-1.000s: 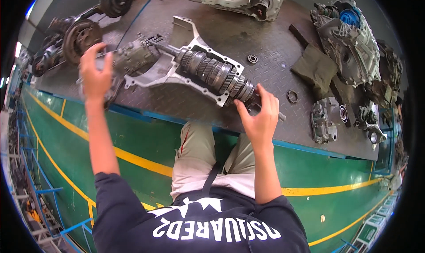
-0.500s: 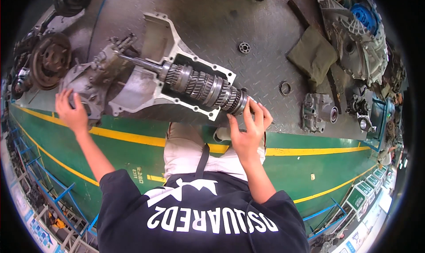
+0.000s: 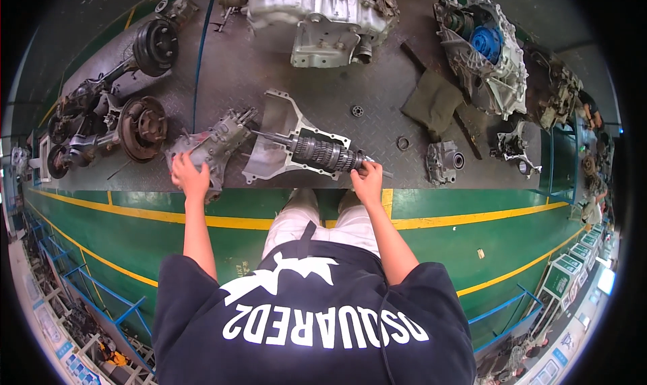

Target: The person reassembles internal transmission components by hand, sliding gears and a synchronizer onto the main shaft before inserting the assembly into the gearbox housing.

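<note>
Two bare hands work at the near edge of a dark checker-plate steel workbench (image 3: pixel 222 75). The left hand (image 3: pixel 189 174) is closed over the near corner of a grey cast-aluminium gearbox housing (image 3: pixel 210 146), with the fingers curled on its edge. The right hand (image 3: pixel 367 180) is clamped on the near end of a dark steel gear shaft with a stack of toothed gears (image 3: pixel 323 154); the fingertips wrap around the shaft tip. This gear shaft lies almost level across the bench, and it passes through a flat silver aluminium cover plate with an open window (image 3: pixel 278 137). The far end of the shaft points into the gearbox housing, so housing, plate and shaft make one line between both hands, close to the bench edge.

Behind them, near the middle of the bench, lies a small black round bearing (image 3: pixel 357 110), and a dark metal ring (image 3: pixel 403 143) lies to the right of the shaft. Just beside the ring stands a small grey cast part with a round hole (image 3: pixel 443 161). An olive green folded cloth (image 3: pixel 432 102) lies farther back. At the far edge rests a big silver gearbox assembly (image 3: pixel 313 14), and to the right a grey casing with a blue gear inside (image 3: pixel 486 48). On the left side of the bench are two rusty brake discs on an axle piece (image 3: pixel 141 125). Below the bench the floor is green with yellow lines (image 3: pixel 512 213)
</note>
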The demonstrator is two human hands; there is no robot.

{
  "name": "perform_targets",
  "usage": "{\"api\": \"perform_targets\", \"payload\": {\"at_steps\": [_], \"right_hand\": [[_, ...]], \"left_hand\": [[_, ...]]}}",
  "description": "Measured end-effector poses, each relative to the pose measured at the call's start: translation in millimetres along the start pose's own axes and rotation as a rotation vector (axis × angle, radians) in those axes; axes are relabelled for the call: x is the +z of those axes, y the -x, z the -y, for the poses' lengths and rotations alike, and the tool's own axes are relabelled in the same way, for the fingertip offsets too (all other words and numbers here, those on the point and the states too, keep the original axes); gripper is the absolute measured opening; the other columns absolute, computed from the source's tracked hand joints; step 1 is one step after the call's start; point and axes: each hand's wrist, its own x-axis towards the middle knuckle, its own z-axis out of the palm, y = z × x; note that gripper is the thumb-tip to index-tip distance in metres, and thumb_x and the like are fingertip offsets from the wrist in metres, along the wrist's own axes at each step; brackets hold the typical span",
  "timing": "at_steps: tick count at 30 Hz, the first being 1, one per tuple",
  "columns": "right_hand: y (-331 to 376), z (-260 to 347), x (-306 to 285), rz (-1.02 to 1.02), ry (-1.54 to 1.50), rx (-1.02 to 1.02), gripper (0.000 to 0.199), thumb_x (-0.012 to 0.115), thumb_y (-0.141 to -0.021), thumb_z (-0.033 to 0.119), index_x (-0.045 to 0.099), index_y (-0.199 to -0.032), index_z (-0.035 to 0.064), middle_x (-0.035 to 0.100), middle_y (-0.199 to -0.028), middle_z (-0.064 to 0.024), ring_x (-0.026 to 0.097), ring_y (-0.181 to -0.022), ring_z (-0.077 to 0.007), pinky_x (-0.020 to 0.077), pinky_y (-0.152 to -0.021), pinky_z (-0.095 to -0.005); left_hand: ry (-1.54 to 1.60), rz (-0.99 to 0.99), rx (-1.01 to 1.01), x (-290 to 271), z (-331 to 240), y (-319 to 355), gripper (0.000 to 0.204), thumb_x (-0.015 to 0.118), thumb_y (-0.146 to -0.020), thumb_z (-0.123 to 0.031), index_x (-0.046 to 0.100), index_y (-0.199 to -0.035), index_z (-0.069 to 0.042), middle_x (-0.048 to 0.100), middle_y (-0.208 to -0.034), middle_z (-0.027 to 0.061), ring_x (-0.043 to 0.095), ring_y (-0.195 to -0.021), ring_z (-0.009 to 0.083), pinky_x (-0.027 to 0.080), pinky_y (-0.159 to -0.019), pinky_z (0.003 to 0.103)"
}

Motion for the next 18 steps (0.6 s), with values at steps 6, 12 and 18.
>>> {"api": "perform_targets", "payload": {"at_steps": [6, 12, 18], "right_hand": [[1.7, 5.9, -4.2, -0.028, 0.039, 0.007, 0.049, 0.076, -0.085, 0.009, 0.061, -0.127, -0.011, 0.049, -0.13, -0.0212, 0.072, -0.091, -0.0257, 0.0611, -0.083, -0.0337], [-3.8, 14.5, -28.7, 0.062, 0.128, 0.033, 0.052, 0.073, -0.091, 0.017, 0.058, -0.137, -0.0008, 0.054, -0.125, -0.0195, 0.071, -0.097, -0.0268, 0.0593, -0.083, -0.0353], [-42.5, 81.9, 5.9, -0.061, 0.256, -0.258, 0.038, 0.063, -0.09, 0.008, 0.062, -0.128, -0.0007, 0.06, -0.114, -0.0206, 0.064, -0.093, -0.032, 0.0533, -0.083, -0.0405]], "left_hand": [[0.005, 0.21, 0.127, -9.3, -6.4, -41.3, 0.071, 0.077, -0.078, -0.031, 0.051, -0.142, -0.014, 0.042, -0.15, 0.0153, 0.034, -0.145, 0.0353, 0.025, -0.114, 0.063], [-0.012, 0.103, -0.072, -11.2, 23.4, -30.6, 0.066, 0.076, -0.083, -0.036, 0.051, -0.14, -0.013, 0.046, -0.148, 0.0152, 0.036, -0.143, 0.0368, 0.031, -0.112, 0.062], [0.212, -0.147, -0.892, -10.4, 63.6, 11.8, 0.059, 0.063, -0.094, -0.048, 0.052, -0.137, -0.009, 0.052, -0.139, 0.0195, 0.046, -0.133, 0.0387, 0.036, -0.11, 0.055]]}}
